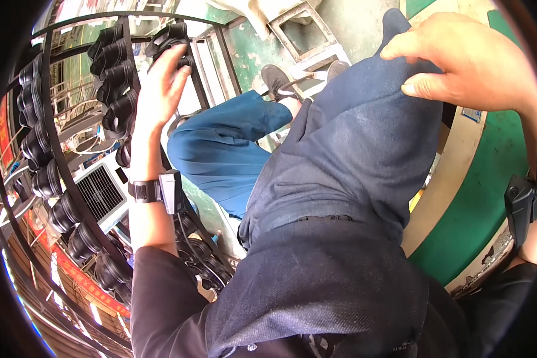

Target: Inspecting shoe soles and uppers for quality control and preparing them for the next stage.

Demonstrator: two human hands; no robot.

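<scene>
My left hand (163, 89) is raised at the black rack (125, 59), thumb and fingers apart. Its fingertips overlap dark, shiny, shoe-like pieces (168, 37) at the rack's end; whether they touch is unclear. No object shows in its grasp. Over my right thigh hovers or rests my right hand (459, 65), fingers bent and thumb spread, with nothing visible in it. Beneath it a dark blue apron (364, 131) covers my lap. A strapped device (170, 191) sits on my left wrist, and another black device (522, 206) on my right one.
More black shoe-like pieces (113, 80) hang in rows along the rack. Behind it stands a white unit with a dark grille (100, 190). A green-topped bench (471, 209) with a pale edge curves along my right. Ahead on the floor is a worn metal frame (304, 36).
</scene>
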